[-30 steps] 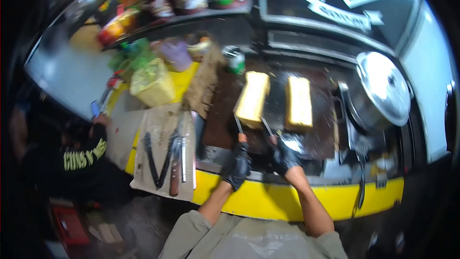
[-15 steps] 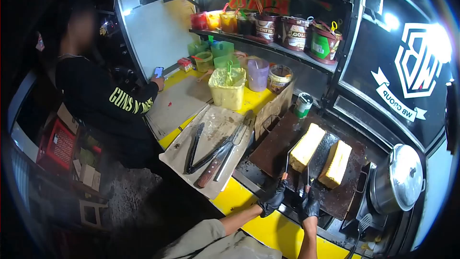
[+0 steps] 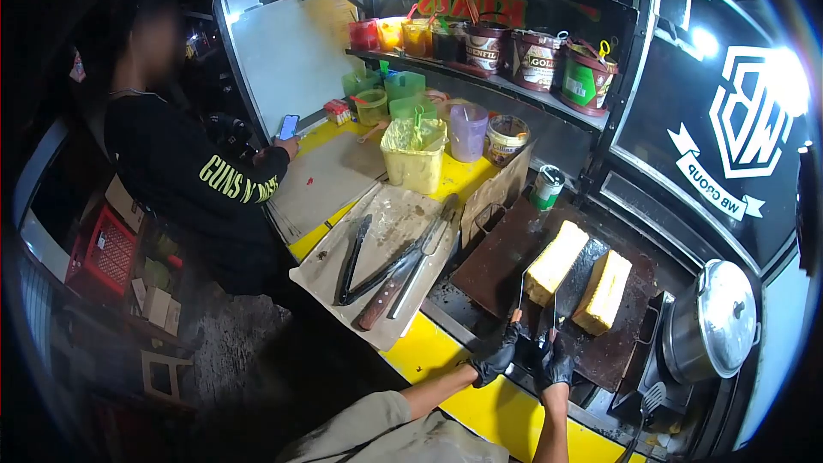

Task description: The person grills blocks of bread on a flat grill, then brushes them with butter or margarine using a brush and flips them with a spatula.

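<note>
Two blocks of bread lie on a dark griddle (image 3: 489, 267): a left loaf (image 3: 557, 261) and a right loaf (image 3: 603, 291). My left hand (image 3: 497, 355), in a black glove, is closed on a thin metal spatula (image 3: 521, 291) standing nearly edge-on at the left loaf's left side. Also gloved in black, my right hand (image 3: 555, 369) is closed on a second spatula (image 3: 554, 315) at that loaf's near right corner. The left loaf sits between the two blades. Some of my fingers are hidden behind the gloved hands.
Left of the griddle, tongs (image 3: 353, 261) and a wooden-handled knife (image 3: 386, 298) lie on brown paper. A lidded pot (image 3: 718, 317) and slotted turner (image 3: 651, 399) are at right. Behind stand an open can (image 3: 547, 189) and yellow tub (image 3: 413, 159). A person (image 3: 189, 163) holds a phone at left.
The whole view has shifted slightly, so things appear a little farther right. Both hands keep their spatulas beside the left loaf, with hardly any movement. The other person's phone hand is slightly higher.
</note>
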`<state>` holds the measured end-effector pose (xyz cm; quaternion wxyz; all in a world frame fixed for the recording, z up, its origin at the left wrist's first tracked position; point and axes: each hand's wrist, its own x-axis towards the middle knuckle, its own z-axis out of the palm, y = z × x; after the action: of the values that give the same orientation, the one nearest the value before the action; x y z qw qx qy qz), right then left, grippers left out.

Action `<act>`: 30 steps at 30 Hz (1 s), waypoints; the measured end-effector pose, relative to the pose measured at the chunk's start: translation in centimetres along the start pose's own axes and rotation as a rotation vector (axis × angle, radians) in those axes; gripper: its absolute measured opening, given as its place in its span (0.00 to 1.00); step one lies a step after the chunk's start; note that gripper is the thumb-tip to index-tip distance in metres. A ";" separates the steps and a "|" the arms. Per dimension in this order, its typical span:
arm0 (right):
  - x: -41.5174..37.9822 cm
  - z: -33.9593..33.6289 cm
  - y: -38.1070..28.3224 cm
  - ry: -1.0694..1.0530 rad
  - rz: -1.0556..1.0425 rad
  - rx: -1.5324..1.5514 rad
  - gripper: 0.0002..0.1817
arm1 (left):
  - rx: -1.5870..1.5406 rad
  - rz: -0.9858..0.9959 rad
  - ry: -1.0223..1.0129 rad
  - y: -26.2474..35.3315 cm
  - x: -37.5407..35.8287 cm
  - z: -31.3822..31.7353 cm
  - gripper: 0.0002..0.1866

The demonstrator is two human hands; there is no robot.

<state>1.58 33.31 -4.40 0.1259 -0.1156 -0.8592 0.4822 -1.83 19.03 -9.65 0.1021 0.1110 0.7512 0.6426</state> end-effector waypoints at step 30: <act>-6.5 -17.0 0.8 0.080 0.444 0.260 0.20 | -0.480 -0.602 -0.075 9.6 -7.8 0.2 0.24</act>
<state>13.34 45.21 2.80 0.0647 -0.3031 -0.7380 0.5994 5.98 18.35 -0.06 0.3366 -0.1183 0.5744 0.7368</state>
